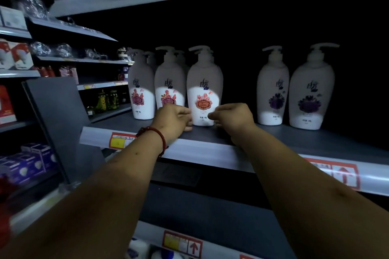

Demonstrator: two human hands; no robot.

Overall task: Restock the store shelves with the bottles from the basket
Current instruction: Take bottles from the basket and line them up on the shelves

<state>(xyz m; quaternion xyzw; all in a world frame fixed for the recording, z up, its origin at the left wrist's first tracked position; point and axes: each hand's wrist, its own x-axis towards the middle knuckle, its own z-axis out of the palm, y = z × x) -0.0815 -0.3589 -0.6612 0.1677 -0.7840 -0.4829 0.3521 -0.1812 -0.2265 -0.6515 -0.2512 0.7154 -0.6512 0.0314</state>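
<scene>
Red-label bottle (203, 90) upright on shelf (210, 149), 3rd in row, btwn both hands. L hand (174, 119) & R hand (232, 119) flank base, fingers curled on it, equally near.

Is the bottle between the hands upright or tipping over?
Upright. The red-label bottle stands base-down on the shelf, pump on top, left hand and right hand holding its base.
</scene>
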